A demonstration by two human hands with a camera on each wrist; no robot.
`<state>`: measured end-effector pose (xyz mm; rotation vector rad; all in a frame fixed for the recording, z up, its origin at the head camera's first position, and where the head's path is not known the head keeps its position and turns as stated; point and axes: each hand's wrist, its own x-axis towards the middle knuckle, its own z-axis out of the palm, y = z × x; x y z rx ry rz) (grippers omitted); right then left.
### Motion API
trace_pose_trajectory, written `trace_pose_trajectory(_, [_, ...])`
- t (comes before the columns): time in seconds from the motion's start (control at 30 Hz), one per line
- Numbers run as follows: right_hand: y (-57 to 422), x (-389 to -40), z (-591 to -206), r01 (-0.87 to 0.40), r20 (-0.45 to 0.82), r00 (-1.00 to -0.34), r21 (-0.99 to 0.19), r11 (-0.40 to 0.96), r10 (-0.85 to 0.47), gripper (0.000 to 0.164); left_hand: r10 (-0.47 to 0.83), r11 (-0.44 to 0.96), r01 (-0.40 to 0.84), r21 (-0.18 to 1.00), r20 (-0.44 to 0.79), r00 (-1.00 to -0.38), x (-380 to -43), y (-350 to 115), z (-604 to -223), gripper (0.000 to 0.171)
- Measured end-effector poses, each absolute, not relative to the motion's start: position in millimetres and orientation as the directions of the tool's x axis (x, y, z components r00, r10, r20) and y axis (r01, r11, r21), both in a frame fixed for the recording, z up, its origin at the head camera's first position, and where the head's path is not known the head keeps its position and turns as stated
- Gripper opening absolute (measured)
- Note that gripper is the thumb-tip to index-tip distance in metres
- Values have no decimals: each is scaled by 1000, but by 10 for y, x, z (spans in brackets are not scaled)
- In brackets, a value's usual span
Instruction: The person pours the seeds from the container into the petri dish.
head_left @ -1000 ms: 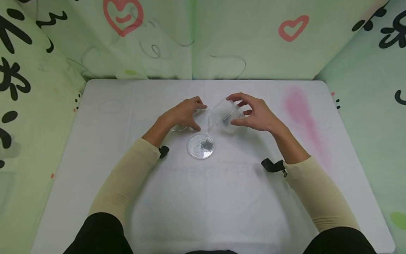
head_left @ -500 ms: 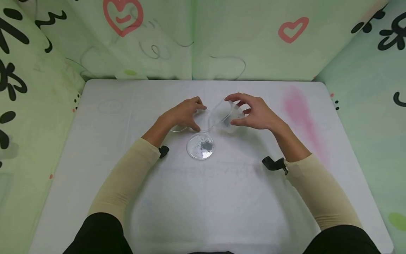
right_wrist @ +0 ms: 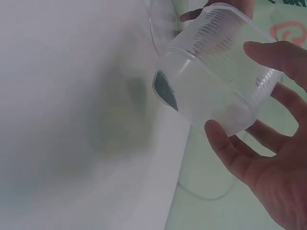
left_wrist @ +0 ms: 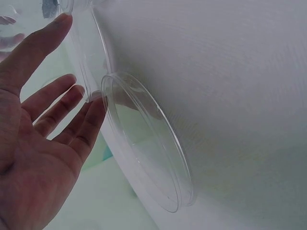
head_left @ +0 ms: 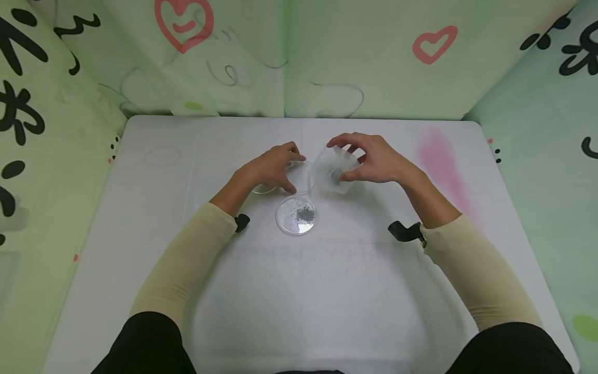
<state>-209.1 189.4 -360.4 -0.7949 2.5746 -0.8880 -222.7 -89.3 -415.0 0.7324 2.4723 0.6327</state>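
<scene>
My right hand (head_left: 371,158) grips a clear plastic container (head_left: 334,169) between thumb and fingers, tilted above the table toward the left. Dark grey grains (right_wrist: 165,90) lie gathered in its low corner in the right wrist view. My left hand (head_left: 275,166) holds a clear petri dish (head_left: 301,176) on the table, thumb and fingers at opposite sides of its rim. The container's mouth overlaps this dish in the head view. Just in front of it lies another petri dish (head_left: 296,214) with scattered dark grains. Beside the left hand is a third clear petri dish (left_wrist: 144,148).
The white table (head_left: 299,301) carries a pink stain (head_left: 444,161) at the right. Green printed cloth walls (head_left: 374,62) close off the back and both sides. A black camera mount (head_left: 404,232) hangs below the right wrist, another (head_left: 242,223) at the left.
The right hand has risen slightly and shifted a little left, turning the container further over. The left hand and the dishes stay where they were.
</scene>
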Motion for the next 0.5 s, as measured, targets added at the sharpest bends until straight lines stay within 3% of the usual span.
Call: trace_pose_trajectory(0.5, [1715,-2211,-3465,-455,-174,-745,-573,681,-644,64,596,749,371,548,-314,-739,-2230,-903,-4148,85])
